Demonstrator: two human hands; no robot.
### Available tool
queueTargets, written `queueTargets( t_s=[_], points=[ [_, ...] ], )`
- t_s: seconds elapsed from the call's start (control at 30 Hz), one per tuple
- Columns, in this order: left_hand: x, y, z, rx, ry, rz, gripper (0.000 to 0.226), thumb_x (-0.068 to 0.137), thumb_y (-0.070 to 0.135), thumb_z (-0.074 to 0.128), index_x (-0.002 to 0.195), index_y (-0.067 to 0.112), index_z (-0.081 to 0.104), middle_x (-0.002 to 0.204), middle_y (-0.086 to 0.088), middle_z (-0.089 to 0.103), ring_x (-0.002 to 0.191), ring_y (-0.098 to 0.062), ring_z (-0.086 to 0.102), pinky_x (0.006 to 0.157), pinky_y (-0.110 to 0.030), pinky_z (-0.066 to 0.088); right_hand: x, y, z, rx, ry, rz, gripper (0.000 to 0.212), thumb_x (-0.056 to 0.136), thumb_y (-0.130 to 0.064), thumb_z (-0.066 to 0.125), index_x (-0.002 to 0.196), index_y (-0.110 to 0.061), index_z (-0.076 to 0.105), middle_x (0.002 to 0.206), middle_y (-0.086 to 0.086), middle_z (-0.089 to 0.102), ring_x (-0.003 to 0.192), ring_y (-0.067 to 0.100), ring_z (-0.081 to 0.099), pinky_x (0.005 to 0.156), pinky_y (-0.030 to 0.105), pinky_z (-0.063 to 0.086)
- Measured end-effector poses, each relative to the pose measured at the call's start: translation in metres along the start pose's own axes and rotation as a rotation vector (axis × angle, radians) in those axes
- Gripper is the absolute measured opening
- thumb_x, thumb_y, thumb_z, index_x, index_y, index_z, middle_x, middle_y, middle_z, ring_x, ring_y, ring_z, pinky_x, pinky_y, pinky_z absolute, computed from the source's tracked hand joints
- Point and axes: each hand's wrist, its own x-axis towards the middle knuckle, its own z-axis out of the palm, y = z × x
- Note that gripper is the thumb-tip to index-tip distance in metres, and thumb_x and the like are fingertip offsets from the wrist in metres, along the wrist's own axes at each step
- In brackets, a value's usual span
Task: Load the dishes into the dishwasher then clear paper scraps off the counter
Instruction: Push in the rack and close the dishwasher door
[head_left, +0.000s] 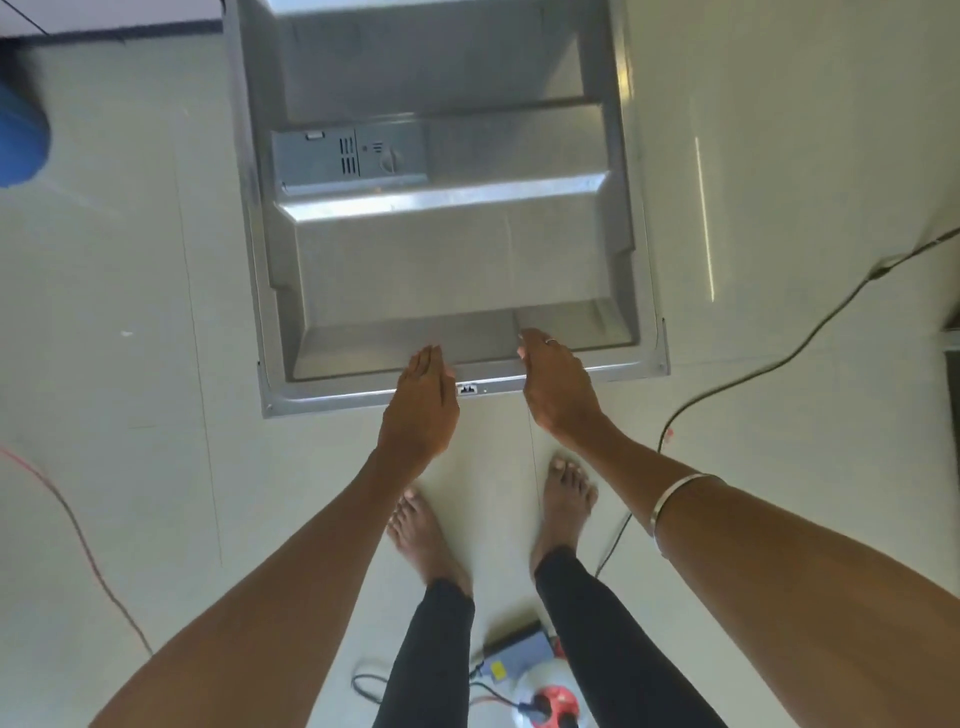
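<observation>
At the front edge of a lowered dishwasher door (447, 270), a person's two bare hands reach down side by side. The left hand (422, 402) lies palm-down with fingers straight and together, its fingertips over the door's near rim; this grip is flat and holds nothing. The right hand (558, 384) sits just to the other side of the latch (467, 388), fingers extended and slightly bent over the same rim, a ring (551, 341) on one finger; its grip too is loose and closed around nothing. Whether either palm actually presses the metal cannot be told from this angle.

The door lies open and flat, its steel inner panel facing up, with the grey detergent dispenser (349, 155) set in the panel's far left part. No rack or dishes show on the door itself; the tub beyond is cut off by the top of the view.

A silver bangle (675, 501) circles the right forearm. Below the hands, two bare feet (566, 499) stand on the pale tiled floor (130, 312), legs in black leggings. A black cable (779, 358) snakes across the floor on the right, a thin red cord (67, 519) runs along the left, and a blue rounded object (21, 135) sits at the far left edge. Behind the feet lie a small grey box (519, 656) and a red and white cable reel (550, 704).
</observation>
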Motion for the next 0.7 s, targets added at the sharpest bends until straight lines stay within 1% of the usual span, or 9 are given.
queueTargets(
  t_s=[0.07, 0.17, 0.27, 0.33, 0.43, 0.53, 0.57, 0.67, 0.7],
  points=[
    [-0.012, -0.005, 0.005, -0.022, -0.019, -0.068, 0.051, 0.108, 0.026, 0.024, 0.154, 0.005, 0.024, 0.161, -0.009, 0.025, 0.150, -0.021, 0.017, 0.120, -0.033, 0.015, -0.011, 0.000, 0.004, -0.005, 0.018, 0.086, 0.024, 0.100, -0.007, 0.039, 0.109, -0.009, 0.061, 0.099, 0.009, 0.065, 0.092, 0.027, 0.062, 0.069, 0.025, 0.035],
    [-0.030, -0.007, 0.012, 0.029, 0.028, -0.176, 0.051, 0.107, 0.031, 0.025, 0.153, 0.009, 0.029, 0.156, -0.008, 0.036, 0.144, -0.027, 0.033, 0.113, -0.043, 0.032, -0.020, -0.002, 0.011, 0.078, -0.027, 0.238, 0.031, 0.103, -0.022, 0.037, 0.111, -0.012, 0.065, 0.108, 0.009, 0.069, 0.104, 0.028, 0.062, 0.081, 0.031, 0.044],
    [-0.039, -0.005, 0.018, 0.119, 0.132, -0.334, 0.052, 0.106, 0.035, 0.022, 0.144, 0.003, 0.040, 0.130, -0.018, 0.059, 0.118, -0.040, 0.056, 0.095, -0.047, 0.046, -0.014, 0.000, 0.019, 0.192, -0.200, 0.479, 0.046, 0.103, -0.041, 0.036, 0.122, -0.008, 0.062, 0.123, 0.012, 0.065, 0.116, 0.032, 0.058, 0.095, 0.034, 0.043],
    [-0.037, -0.006, 0.020, 0.048, 0.186, -0.417, 0.055, 0.106, 0.039, 0.021, 0.133, 0.002, 0.049, 0.117, -0.023, 0.064, 0.110, -0.044, 0.059, 0.093, -0.047, 0.046, -0.007, 0.002, 0.028, 0.369, -0.283, 0.666, 0.063, 0.100, -0.057, 0.031, 0.121, -0.005, 0.059, 0.115, 0.013, 0.063, 0.104, 0.030, 0.059, 0.091, 0.035, 0.044],
    [-0.013, -0.007, 0.020, -0.413, 0.159, -0.643, 0.059, 0.102, 0.052, 0.030, 0.122, 0.005, 0.059, 0.119, -0.020, 0.062, 0.117, -0.041, 0.056, 0.100, -0.045, 0.043, 0.005, 0.002, 0.036, 0.895, -0.207, 0.941, 0.073, 0.094, -0.069, 0.032, 0.132, -0.009, 0.049, 0.093, 0.005, 0.054, 0.079, 0.020, 0.052, 0.082, 0.033, 0.046],
    [0.013, -0.002, 0.024, -1.005, 0.466, -0.955, 0.052, 0.085, 0.062, 0.061, 0.069, 0.012, 0.064, 0.080, -0.011, 0.068, 0.089, -0.034, 0.067, 0.091, -0.047, 0.055, 0.011, 0.006, 0.045, 1.374, -0.086, 1.035, 0.071, 0.093, -0.067, 0.039, 0.146, -0.019, 0.039, 0.132, 0.008, 0.053, 0.118, 0.027, 0.053, 0.101, 0.043, 0.046],
    [0.017, 0.000, 0.028, -1.072, 0.521, -1.003, 0.046, 0.083, 0.058, 0.066, 0.070, 0.014, 0.065, 0.078, -0.010, 0.069, 0.085, -0.032, 0.067, 0.090, -0.046, 0.056, 0.011, 0.006, 0.048, 1.463, -0.052, 1.020, 0.071, 0.093, -0.066, 0.040, 0.148, -0.022, 0.037, 0.146, 0.007, 0.044, 0.132, 0.029, 0.045, 0.106, 0.046, 0.043],
    [0.018, 0.011, 0.042, -1.230, 0.390, -1.068, 0.040, 0.095, 0.049, 0.057, 0.120, 0.018, 0.056, 0.121, -0.013, 0.060, 0.111, -0.030, 0.058, 0.101, -0.039, 0.047, 0.007, 0.003, 0.062, 1.561, 0.060, 0.986, 0.066, 0.092, -0.065, 0.047, 0.147, -0.029, 0.039, 0.154, 0.001, 0.037, 0.141, 0.028, 0.036, 0.107, 0.052, 0.041],
    [0.021, 0.011, 0.045, -1.390, 0.357, -1.086, 0.040, 0.092, 0.050, 0.062, 0.114, 0.017, 0.053, 0.120, -0.011, 0.059, 0.112, -0.028, 0.059, 0.101, -0.037, 0.047, 0.007, 0.001, 0.066, 1.581, 0.102, 0.991, 0.064, 0.091, -0.064, 0.050, 0.145, -0.030, 0.041, 0.152, 0.000, 0.039, 0.140, 0.027, 0.038, 0.107, 0.052, 0.042]
  ],
)
